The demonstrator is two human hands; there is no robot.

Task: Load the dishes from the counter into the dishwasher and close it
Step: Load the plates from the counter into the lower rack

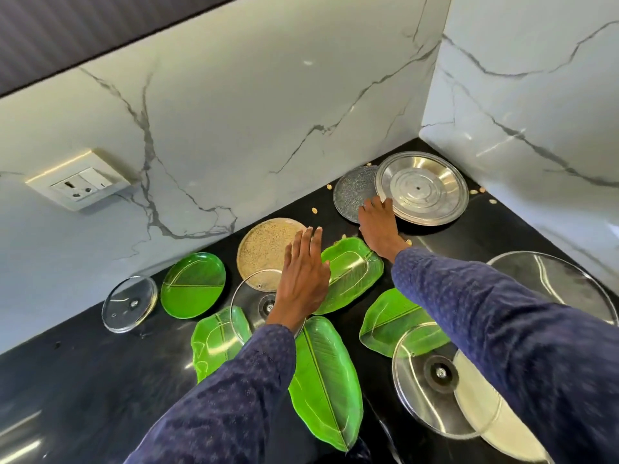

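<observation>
Here the left hand (303,276) hovers with fingers straight and spread, holding nothing, over the beige plate (264,251) and a glass lid (258,303); it would do best to steady one dish rather than crowd the reach. Further right, the right hand (380,226) meets the near rim of the steel plate (421,188), fingertips at its edge beside the grey plate (355,192); whether they grip cannot be told. Lifting by the rim looks wise.
</observation>
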